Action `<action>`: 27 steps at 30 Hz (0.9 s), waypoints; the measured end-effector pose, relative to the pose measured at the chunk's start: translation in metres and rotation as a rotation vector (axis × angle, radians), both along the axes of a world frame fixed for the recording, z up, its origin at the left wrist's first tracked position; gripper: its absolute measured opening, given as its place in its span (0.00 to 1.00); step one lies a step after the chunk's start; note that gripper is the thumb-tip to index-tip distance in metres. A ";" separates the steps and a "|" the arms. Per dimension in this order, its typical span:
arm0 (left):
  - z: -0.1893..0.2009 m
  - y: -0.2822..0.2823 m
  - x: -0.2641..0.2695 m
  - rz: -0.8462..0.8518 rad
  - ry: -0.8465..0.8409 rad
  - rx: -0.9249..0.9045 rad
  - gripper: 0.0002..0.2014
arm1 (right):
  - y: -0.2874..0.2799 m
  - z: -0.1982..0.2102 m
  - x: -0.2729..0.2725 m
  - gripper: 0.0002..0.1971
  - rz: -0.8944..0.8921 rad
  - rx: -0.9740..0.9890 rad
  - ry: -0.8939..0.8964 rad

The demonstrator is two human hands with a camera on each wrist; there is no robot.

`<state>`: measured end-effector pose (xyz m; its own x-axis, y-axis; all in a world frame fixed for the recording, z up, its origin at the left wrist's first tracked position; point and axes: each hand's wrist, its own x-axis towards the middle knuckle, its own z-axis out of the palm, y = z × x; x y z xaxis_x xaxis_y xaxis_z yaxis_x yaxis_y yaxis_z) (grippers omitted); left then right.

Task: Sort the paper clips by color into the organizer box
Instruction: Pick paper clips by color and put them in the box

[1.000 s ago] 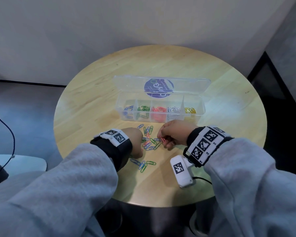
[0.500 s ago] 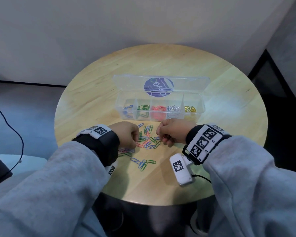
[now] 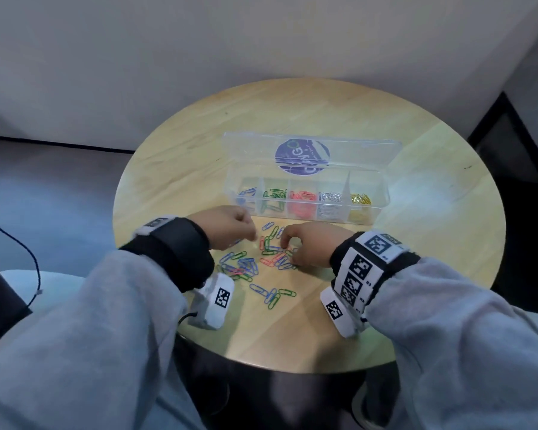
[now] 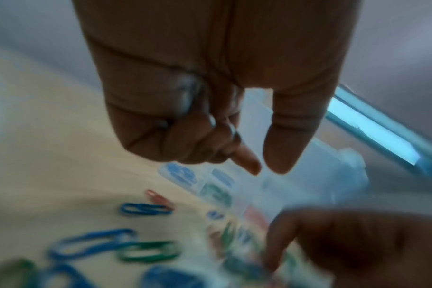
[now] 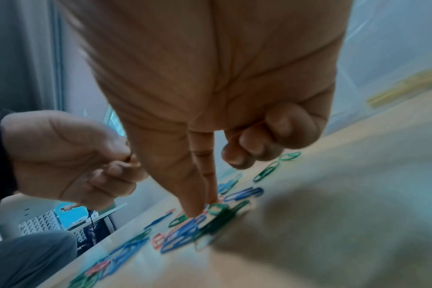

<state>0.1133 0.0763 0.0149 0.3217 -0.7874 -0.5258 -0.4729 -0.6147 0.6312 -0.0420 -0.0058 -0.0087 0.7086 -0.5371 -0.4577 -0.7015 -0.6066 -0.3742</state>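
The clear organizer box (image 3: pixel 382 193) stands open on the round table, its lid (image 3: pixel 354 150) laid back. Its compartments hold, left to right, blue (image 3: pixel 246 193), green, red (image 3: pixel 302 198), silver and yellow (image 3: pixel 361 198) clips. Loose blue, green and red paper clips (image 3: pixel 271 252) lie in front of it. My left hand (image 3: pixel 252 237) hovers curled by the box's left end. Something thin and shiny sits in the left hand (image 4: pixel 266 169), seemingly clips. My right hand (image 5: pixel 197 210) has thumb and forefinger tips together on a clip in the pile (image 5: pixel 185 231), other fingers curled.
A small group of blue and green clips (image 3: pixel 272 294) lies nearer me. The wooden table (image 3: pixel 432 243) ends in a round edge close to my sleeves. A dark cable (image 3: pixel 13 243) hangs at the left, off the table.
My left hand has lifted off the pile and moved toward the box's left end. My right hand has stayed over the pile, its fingertips now down on the clips.
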 end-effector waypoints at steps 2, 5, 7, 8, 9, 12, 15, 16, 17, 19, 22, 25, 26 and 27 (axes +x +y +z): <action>-0.003 -0.002 -0.011 -0.245 -0.350 0.059 0.04 | 0.000 0.000 -0.001 0.12 -0.003 -0.010 -0.004; -0.007 -0.003 -0.025 -0.375 -0.529 0.132 0.07 | -0.002 -0.001 -0.002 0.11 -0.019 -0.044 -0.026; -0.008 -0.005 -0.029 -0.412 -0.553 0.150 0.07 | -0.002 -0.002 -0.002 0.11 -0.017 -0.054 -0.015; -0.009 -0.006 -0.028 -0.414 -0.542 0.160 0.06 | -0.001 -0.002 -0.002 0.11 -0.012 -0.046 -0.006; -0.009 -0.005 -0.026 -0.398 -0.522 0.164 0.05 | -0.001 -0.002 -0.002 0.09 0.003 -0.039 0.003; -0.012 -0.003 -0.016 -0.256 -0.249 0.157 0.07 | 0.001 -0.001 -0.001 0.04 0.094 -0.033 0.032; -0.009 -0.001 -0.009 -0.013 0.099 0.091 0.12 | 0.001 0.000 0.000 0.05 0.129 -0.061 0.036; -0.008 0.000 -0.008 0.054 0.161 0.058 0.14 | 0.002 0.000 0.000 0.06 0.116 -0.066 0.028; -0.007 0.000 -0.006 0.100 0.201 0.033 0.15 | 0.003 0.000 0.001 0.06 0.105 -0.067 0.018; -0.005 0.000 -0.005 0.135 0.225 0.014 0.17 | 0.005 0.000 0.002 0.07 0.108 -0.065 0.022; -0.006 -0.002 -0.004 0.153 0.189 0.033 0.18 | 0.008 0.001 0.004 0.07 0.160 -0.072 0.049; -0.006 -0.003 -0.006 0.174 0.172 0.011 0.18 | 0.008 -0.001 0.004 0.06 0.177 -0.070 0.063; -0.006 -0.004 -0.006 0.190 0.177 -0.011 0.19 | 0.007 -0.002 0.004 0.05 0.166 -0.067 0.076; -0.005 -0.004 -0.007 0.209 0.174 -0.031 0.19 | 0.007 -0.003 0.004 0.05 0.155 -0.069 0.095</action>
<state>0.1062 0.0718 0.0101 0.3853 -0.7304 -0.5640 -0.2205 -0.6664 0.7123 -0.0381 0.0008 -0.0117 0.7407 -0.4570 -0.4925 -0.6277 -0.7321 -0.2646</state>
